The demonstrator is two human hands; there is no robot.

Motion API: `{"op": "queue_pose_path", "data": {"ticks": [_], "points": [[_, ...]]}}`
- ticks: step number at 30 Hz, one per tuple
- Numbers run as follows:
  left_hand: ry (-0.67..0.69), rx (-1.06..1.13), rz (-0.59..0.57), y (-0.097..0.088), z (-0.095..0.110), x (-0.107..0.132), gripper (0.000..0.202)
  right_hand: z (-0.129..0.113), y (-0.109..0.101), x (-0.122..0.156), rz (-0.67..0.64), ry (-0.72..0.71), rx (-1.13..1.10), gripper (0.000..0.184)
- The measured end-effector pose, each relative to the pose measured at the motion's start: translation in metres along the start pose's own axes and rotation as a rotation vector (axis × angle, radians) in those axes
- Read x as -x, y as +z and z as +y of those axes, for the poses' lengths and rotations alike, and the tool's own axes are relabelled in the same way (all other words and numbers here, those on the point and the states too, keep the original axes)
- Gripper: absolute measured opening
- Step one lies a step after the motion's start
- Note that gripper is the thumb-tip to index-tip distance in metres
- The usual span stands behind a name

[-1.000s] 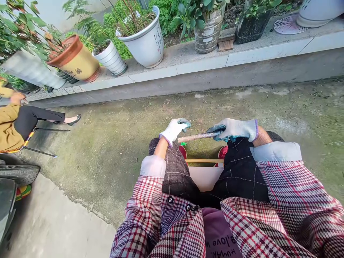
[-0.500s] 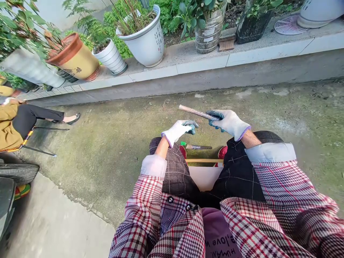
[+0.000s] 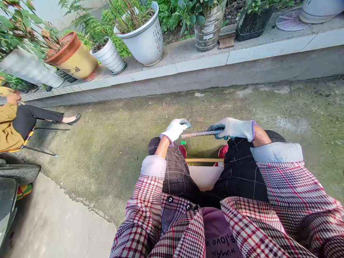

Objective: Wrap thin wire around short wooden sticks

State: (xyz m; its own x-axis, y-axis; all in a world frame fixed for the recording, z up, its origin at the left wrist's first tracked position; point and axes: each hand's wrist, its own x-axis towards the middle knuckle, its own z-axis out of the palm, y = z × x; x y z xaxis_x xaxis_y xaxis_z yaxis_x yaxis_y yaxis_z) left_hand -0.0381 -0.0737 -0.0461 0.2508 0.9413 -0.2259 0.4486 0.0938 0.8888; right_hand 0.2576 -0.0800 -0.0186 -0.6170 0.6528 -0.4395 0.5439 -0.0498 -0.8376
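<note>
I sit with both hands in white gloves with dark blue-grey fingertips. My right hand [image 3: 236,128] is closed round one end of a thin grey-brown ribbed rod [image 3: 197,134]. The rod lies nearly level over my knees, its free end pointing left. My left hand [image 3: 175,129] rests above my left knee with its fingers curled; the rod's free end is just right of it, and what the hand holds, if anything, is hidden. A small green piece [image 3: 183,142] shows on the ground below the rod.
A wooden stick [image 3: 204,160] and a pale board [image 3: 205,177] lie between my legs, by my red shoes [image 3: 223,151]. Potted plants [image 3: 145,39] line a raised concrete ledge [image 3: 242,53] ahead. Another person [image 3: 16,122] sits at the left; a tyre [image 3: 18,173] is nearby.
Half a second ago my right hand held the rod raised and angled away to the far left; it has come back down to level above my knees. The left hand has barely moved.
</note>
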Motion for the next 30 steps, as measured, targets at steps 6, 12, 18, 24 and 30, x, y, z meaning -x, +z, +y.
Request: {"op": "queue_pose_path", "data": {"ticks": [6,12,18,24,30], "points": [[-0.081,0.389,-0.059,-0.006,0.016,0.002,0.015,-0.019,0.002,0.01,-0.017,0.041,-0.174,0.058],[-0.205,0.741,0.418,-0.019,0.015,-0.007,0.017,-0.037,0.01,0.01,0.075,0.026,-0.359,0.06],[-0.403,0.948,0.437,-0.015,0.017,-0.005,0.038,-0.049,0.037,-0.016,0.366,-0.03,-0.437,0.036],[-0.307,0.985,0.328,0.014,0.033,-0.014,0.032,-0.059,0.064,-0.045,0.51,-0.103,-0.435,0.046],[-0.227,0.86,0.405,0.013,0.044,-0.005,0.013,-0.052,0.065,-0.058,0.43,-0.24,-0.326,0.029]]}}
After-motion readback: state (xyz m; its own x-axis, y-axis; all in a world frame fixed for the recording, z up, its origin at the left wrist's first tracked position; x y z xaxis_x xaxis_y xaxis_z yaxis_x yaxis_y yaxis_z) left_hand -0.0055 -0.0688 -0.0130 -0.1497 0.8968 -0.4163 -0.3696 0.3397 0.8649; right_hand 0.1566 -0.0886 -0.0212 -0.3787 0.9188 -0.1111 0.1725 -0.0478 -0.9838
